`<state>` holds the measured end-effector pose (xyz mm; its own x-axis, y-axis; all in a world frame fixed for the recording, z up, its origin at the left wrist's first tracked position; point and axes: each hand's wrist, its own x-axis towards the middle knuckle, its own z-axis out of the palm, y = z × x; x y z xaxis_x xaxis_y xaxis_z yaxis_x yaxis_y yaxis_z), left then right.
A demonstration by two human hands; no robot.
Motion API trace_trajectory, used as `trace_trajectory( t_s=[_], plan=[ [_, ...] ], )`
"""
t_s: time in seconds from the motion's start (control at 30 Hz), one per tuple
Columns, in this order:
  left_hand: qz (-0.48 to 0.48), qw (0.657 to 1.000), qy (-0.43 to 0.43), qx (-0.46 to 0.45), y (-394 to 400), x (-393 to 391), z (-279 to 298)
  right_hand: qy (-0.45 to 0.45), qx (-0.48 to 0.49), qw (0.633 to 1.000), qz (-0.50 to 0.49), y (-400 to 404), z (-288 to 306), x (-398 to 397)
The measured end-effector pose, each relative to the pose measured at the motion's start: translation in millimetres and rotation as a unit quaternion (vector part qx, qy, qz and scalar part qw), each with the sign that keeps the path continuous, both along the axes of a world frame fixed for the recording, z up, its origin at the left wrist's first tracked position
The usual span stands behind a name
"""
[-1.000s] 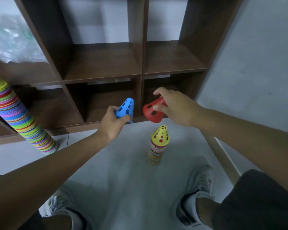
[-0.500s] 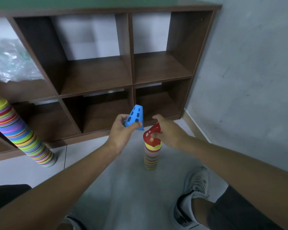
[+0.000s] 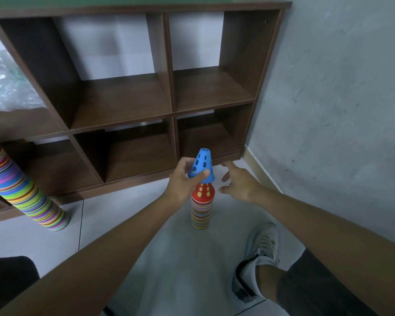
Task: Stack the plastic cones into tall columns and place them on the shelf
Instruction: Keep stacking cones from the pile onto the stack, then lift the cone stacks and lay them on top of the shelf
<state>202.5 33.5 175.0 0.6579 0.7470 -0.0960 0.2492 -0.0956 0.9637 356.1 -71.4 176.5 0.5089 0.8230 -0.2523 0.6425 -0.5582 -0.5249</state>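
Observation:
A short column of many-coloured cones [image 3: 200,213] stands on the floor in front of me, topped by a red cone [image 3: 203,192]. My left hand [image 3: 183,181] grips a blue perforated cone [image 3: 202,166] by its rim, holding it upright just above the red one. Just right of the column, my right hand [image 3: 238,182] hovers with fingers spread and holds nothing. A much taller column of cones [image 3: 21,190] leans at the far left against the brown wooden shelf [image 3: 169,65].
The shelf has open cubbies in two rows; a crumpled plastic bag [image 3: 7,87] fills the upper left one. A grey wall [image 3: 340,99] runs along the right. My shoe [image 3: 258,258] rests on the grey floor below the short column.
My right hand set the red cone on the short column and let go, drawing back to the right. My left hand carried the blue cone over the column's top.

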Motion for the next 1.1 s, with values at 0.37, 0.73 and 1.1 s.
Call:
trace_trajectory(
  t_s=[0.37,0.73,1.1],
  plan=[
    [-0.035,0.961,0.206,0.179,13,-14,-45,0.138,-0.066,0.987,-0.042,-34,-57,35],
    [0.033,0.987,0.100,0.125,33,-70,-68,0.202,-0.145,0.969,-0.003,-23,-134,13],
    [0.053,0.978,0.166,0.112,65,-123,-97,0.281,-0.115,0.952,-0.052,21,-206,-44]
  ],
)
